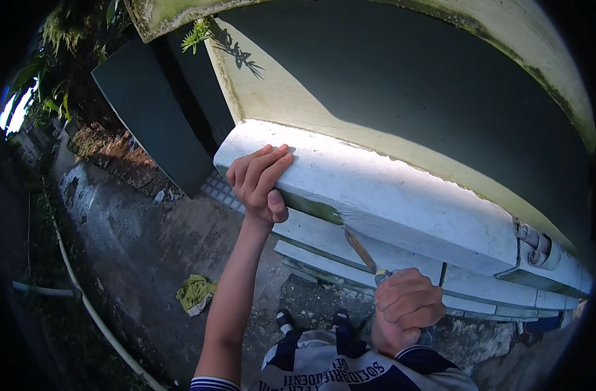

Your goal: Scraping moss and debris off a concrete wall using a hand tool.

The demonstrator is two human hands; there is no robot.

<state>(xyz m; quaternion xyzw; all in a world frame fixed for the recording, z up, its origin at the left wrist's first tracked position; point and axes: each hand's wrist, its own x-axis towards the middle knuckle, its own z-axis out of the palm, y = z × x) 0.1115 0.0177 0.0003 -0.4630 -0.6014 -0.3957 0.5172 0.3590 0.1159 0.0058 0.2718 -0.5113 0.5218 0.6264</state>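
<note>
A white-painted concrete ledge [376, 183] runs across the view below a wall. My left hand [261, 183] rests over its left end, fingers spread on the top and thumb curled by the front edge. Between that hand and the blade, the front face has a dark green patch [312, 207]; right of it the face looks whitish and scuffed. In my right hand [408, 303] is the handle of a hand tool with a narrow, rust-stained blade [360, 249], a knife or scraper. Its tip points up-left and meets or nearly meets the green patch's right end.
Lower white steps or ledges [327, 264] run beneath. Curled grey-white pieces [537, 244] sit on the ledge's right part. A yellow-green cloth [196, 294] lies on the concrete ground [156, 244]. A pale pipe [102, 327] borders plants at left. A small plant [196, 35] juts from the wall [278, 93].
</note>
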